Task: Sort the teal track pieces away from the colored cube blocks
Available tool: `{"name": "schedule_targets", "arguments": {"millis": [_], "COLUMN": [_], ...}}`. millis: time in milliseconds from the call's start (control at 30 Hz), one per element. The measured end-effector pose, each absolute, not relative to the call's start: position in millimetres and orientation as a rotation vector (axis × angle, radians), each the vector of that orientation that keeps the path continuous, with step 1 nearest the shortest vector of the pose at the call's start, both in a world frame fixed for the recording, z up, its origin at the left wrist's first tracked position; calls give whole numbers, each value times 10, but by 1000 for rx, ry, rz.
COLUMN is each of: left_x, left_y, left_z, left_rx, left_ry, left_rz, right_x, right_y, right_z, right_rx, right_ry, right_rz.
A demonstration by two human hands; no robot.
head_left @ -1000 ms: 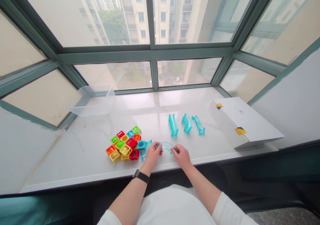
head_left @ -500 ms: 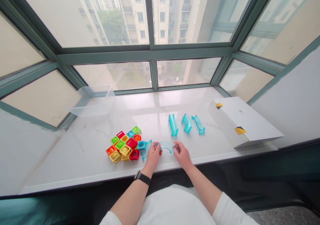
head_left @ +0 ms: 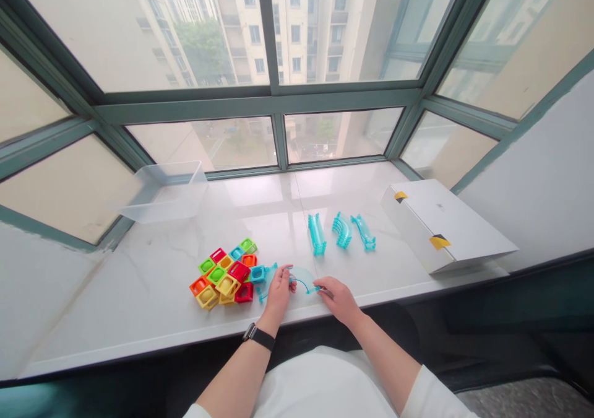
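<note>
Between my hands is a curved, see-through blue track piece (head_left: 304,278). My left hand (head_left: 280,289) grips its left end, and my right hand (head_left: 338,298) pinches its right end between thumb and fingers. Partly behind my left hand lies another clear blue track piece (head_left: 262,291), next to a blue block (head_left: 258,274). To the left, a pile of red, yellow, green and orange hollow blocks (head_left: 227,283) rests on the white ledge. Beyond my hands stand a stack of straight track pieces (head_left: 317,235), a stack of curved ones (head_left: 342,230) and a wavy track piece (head_left: 364,233).
A clear plastic bin (head_left: 171,210) stands at the back left by the window. On the right is a white box (head_left: 445,226) with yellow-and-black tabs. The front edge of the ledge (head_left: 153,336) runs just before my body.
My right hand has moved slightly down, tilting the right end of the curved track piece lower. My left hand keeps its hold. The whole view has shifted a little.
</note>
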State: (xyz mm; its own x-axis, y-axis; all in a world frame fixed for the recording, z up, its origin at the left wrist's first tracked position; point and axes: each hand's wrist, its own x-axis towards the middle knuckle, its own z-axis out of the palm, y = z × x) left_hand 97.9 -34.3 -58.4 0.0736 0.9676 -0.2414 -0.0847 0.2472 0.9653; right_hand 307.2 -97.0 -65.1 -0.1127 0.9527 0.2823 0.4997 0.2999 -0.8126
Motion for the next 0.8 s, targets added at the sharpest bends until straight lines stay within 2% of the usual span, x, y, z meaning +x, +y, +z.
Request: {"name": "schedule_targets", "arguments": {"millis": [467,800], "left_x": [947,947], "left_y": [-361,-416], "left_z": [-629,-647], "left_rx": [1088,1371], "left_ry": [1136,1187], "left_rz": [1008,899], "right_x": [3189,3669], "right_y": [-989,-794], "right_z": [-490,-34], "right_rx": [-1299,-1369], "right_ry": [-1756,-1485], "right_rz": [564,98]}}
